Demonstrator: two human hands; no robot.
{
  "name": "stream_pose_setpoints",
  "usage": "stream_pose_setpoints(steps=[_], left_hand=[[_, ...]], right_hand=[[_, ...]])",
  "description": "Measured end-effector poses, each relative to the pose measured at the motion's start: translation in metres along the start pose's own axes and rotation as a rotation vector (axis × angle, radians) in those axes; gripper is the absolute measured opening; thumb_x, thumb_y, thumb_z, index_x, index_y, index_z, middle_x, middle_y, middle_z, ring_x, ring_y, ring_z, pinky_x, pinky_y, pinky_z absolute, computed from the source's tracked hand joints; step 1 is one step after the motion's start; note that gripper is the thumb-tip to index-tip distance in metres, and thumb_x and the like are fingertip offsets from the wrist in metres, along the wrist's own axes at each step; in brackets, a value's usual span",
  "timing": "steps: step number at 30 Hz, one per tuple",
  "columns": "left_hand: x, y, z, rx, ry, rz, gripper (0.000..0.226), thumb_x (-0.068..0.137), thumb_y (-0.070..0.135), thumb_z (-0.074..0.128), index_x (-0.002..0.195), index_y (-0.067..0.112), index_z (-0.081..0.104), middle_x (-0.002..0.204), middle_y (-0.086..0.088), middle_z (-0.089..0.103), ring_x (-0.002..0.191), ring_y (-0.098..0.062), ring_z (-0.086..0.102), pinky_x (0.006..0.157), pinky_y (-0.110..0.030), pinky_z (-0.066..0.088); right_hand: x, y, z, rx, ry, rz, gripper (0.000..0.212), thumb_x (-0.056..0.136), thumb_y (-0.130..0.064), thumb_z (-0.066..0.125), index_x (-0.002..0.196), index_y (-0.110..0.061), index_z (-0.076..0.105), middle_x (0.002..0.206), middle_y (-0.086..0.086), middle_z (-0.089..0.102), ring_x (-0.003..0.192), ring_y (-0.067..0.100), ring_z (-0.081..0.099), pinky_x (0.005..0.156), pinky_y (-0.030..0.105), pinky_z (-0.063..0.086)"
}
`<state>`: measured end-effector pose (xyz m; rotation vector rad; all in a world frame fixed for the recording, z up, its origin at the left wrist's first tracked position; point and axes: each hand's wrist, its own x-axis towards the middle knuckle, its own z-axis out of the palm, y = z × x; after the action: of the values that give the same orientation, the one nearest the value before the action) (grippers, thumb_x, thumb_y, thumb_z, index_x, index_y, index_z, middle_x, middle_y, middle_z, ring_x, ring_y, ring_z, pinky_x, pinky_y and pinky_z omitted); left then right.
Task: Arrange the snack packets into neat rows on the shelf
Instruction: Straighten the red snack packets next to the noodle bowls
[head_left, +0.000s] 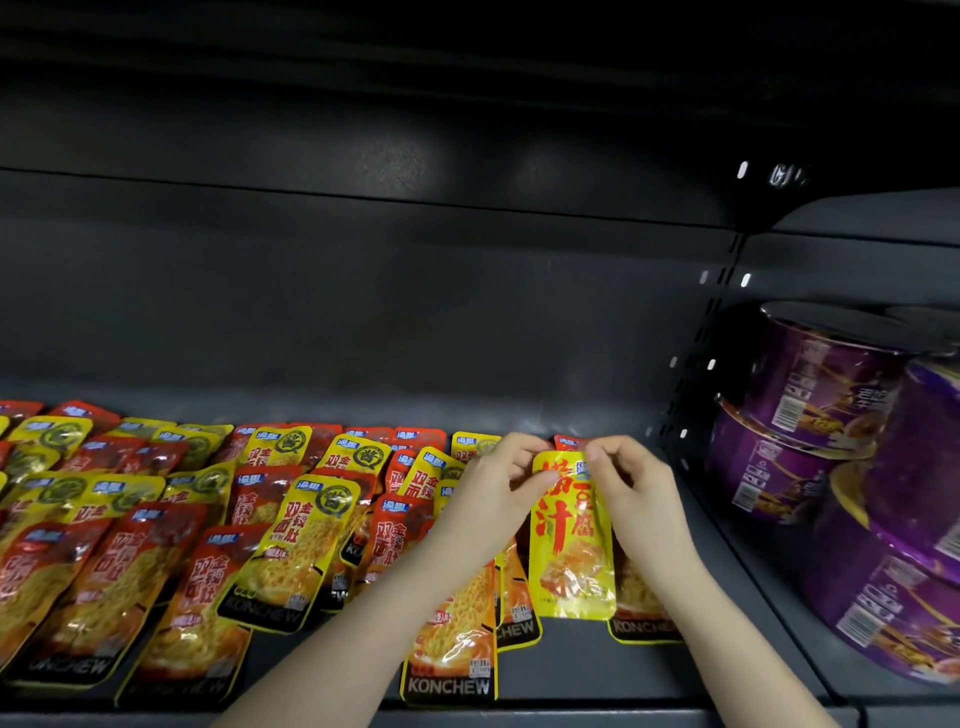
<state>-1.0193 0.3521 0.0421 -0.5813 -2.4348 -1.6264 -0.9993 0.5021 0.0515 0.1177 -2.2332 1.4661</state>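
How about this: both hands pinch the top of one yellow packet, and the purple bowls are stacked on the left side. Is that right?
Not quite. The purple bowls are stacked on the right side, not the left, as the head view shows. The rest is right: the left hand and the right hand both pinch the top of one yellow packet.

The yellow packet (571, 535) is printed with large red characters. The snack packets (291, 545) are coloured red and yellow, each banded black at the bottom. The instant-noodle bowls (821, 384) are wrapped in purple. The shelf (597, 670) is painted dark grey.
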Motion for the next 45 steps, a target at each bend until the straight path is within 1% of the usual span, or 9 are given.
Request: stream_pose_setpoints(steps=[4,7,14,18,24,30,34,37,45], left_hand=[[0.000,0.006,-0.002,-0.135,-0.061,-0.063,0.020,0.089,0.009,0.060,0.086,0.026,0.052,0.075,0.009,0.061,0.066,0.011,0.060,0.067,-0.005,0.045],[0.001,0.006,-0.006,-0.186,-0.042,-0.095,0.018,0.088,0.006,0.061,0.082,0.018,0.050,0.069,0.001,0.058,0.053,0.006,0.055,0.059,-0.008,0.043],[0.003,0.004,-0.010,-0.616,0.029,-0.239,0.003,0.090,0.007,0.059,0.090,0.005,0.058,0.086,-0.012,0.067,0.079,-0.019,0.067,0.069,-0.029,0.055],[0.001,0.007,-0.017,-0.706,-0.036,-0.280,0.009,0.093,0.013,0.055,0.093,0.006,0.060,0.091,-0.011,0.069,0.083,-0.020,0.068,0.070,-0.031,0.055],[0.004,0.015,-0.037,-0.668,-0.094,-0.279,0.014,0.094,0.016,0.054,0.099,0.004,0.058,0.096,-0.012,0.070,0.089,-0.024,0.069,0.073,-0.034,0.058],[-0.005,0.013,-0.062,-0.554,-0.005,-0.284,0.015,0.094,0.019,0.055,0.099,0.006,0.060,0.097,-0.012,0.071,0.090,-0.023,0.069,0.078,-0.038,0.057],[-0.018,0.005,-0.083,-0.521,0.069,-0.333,0.011,0.094,0.019,0.055,0.094,0.010,0.061,0.093,-0.012,0.072,0.086,-0.021,0.070,0.072,-0.036,0.056],[-0.028,-0.005,-0.106,-0.463,0.131,-0.372,0.011,0.094,0.020,0.055,0.092,0.011,0.061,0.097,-0.014,0.071,0.089,-0.022,0.069,0.076,-0.039,0.056],[-0.047,-0.034,-0.168,-0.340,0.256,-0.454,0.008,0.093,0.016,0.057,0.090,0.009,0.060,0.074,-0.008,0.054,0.068,-0.016,0.056,0.055,-0.024,0.048]], right_hand=[[0.000,-0.002,-0.003,0.085,0.040,0.030,0.017,0.094,-0.018,0.054,0.079,-0.018,0.064,0.075,0.001,0.062,0.068,0.004,0.052,0.062,0.012,0.040],[0.000,-0.002,-0.004,0.169,0.006,0.117,0.023,0.095,-0.026,0.052,0.078,-0.016,0.064,0.070,0.004,0.059,0.067,0.010,0.052,0.064,0.024,0.042],[-0.002,-0.004,0.000,0.235,-0.086,0.208,0.026,0.096,-0.023,0.050,0.082,-0.008,0.066,0.072,0.000,0.064,0.067,0.011,0.056,0.062,0.026,0.046],[-0.002,-0.008,0.000,0.271,-0.130,0.227,0.024,0.096,-0.022,0.050,0.085,-0.008,0.066,0.078,0.004,0.067,0.070,0.014,0.059,0.066,0.030,0.047],[0.000,-0.021,0.002,0.401,-0.210,0.294,0.023,0.096,-0.020,0.049,0.083,-0.010,0.065,0.071,0.001,0.066,0.061,0.012,0.061,0.055,0.024,0.051],[-0.001,-0.035,0.028,0.425,-0.239,0.321,0.029,0.097,-0.020,0.049,0.075,-0.018,0.067,0.079,0.008,0.068,0.071,0.021,0.062,0.070,0.038,0.050],[-0.006,-0.042,0.054,0.497,-0.314,0.385,0.025,0.097,-0.020,0.048,0.080,-0.014,0.065,0.076,0.005,0.070,0.065,0.015,0.066,0.054,0.025,0.052],[-0.008,-0.051,0.079,0.495,-0.393,0.383,0.023,0.098,-0.018,0.047,0.085,-0.009,0.065,0.082,0.009,0.071,0.073,0.018,0.067,0.069,0.033,0.056],[-0.016,-0.072,0.150,0.352,-0.515,0.330,0.024,0.094,-0.014,0.053,0.100,0.008,0.049,0.086,0.012,0.051,0.079,0.027,0.053,0.074,0.048,0.051]])
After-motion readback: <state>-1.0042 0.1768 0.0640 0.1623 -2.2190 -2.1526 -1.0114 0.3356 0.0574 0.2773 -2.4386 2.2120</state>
